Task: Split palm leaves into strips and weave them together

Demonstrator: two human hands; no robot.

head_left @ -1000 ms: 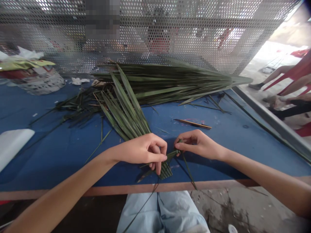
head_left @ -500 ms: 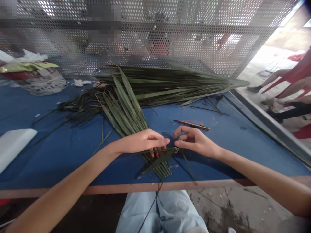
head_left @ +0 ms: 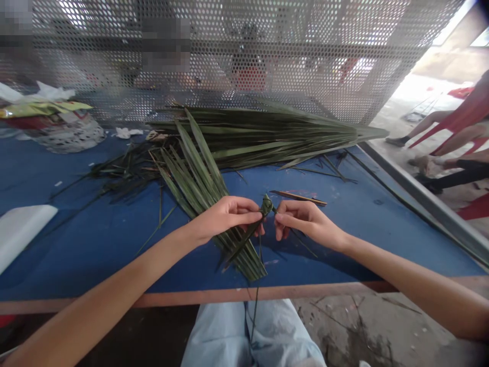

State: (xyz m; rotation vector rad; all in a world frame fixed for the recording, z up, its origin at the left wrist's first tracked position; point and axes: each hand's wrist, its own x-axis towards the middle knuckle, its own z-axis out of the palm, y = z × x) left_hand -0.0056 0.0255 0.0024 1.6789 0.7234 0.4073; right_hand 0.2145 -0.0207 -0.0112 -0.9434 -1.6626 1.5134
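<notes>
Between my hands is a small folded knot of green palm leaf (head_left: 266, 205), with loose strips hanging down from it. My left hand (head_left: 235, 216) pinches the knot's left side between thumb and fingers. On its right, my right hand (head_left: 301, 221) is closed on a thin leaf strip that comes out of the knot. Under my left hand lies a fan of long green palm leaf blades (head_left: 202, 188), slanting toward the table's front edge. Just behind my right hand rests a thin dark, pointed tool with a tan stripe (head_left: 300, 197), whose kind I cannot make out.
A large bundle of palm leaves (head_left: 282, 135) lies along the perforated metal screen (head_left: 214, 66). Leaf scraps (head_left: 126, 168) are heaped to its left. A white basket (head_left: 71, 135) and a white object (head_left: 25, 229) stand at left on the blue table (head_left: 367, 219). People's legs show at right.
My left hand has taken hold of the leaf knot, which now stands raised between my hands. My right hand has shifted from the knot to a strip at its right.
</notes>
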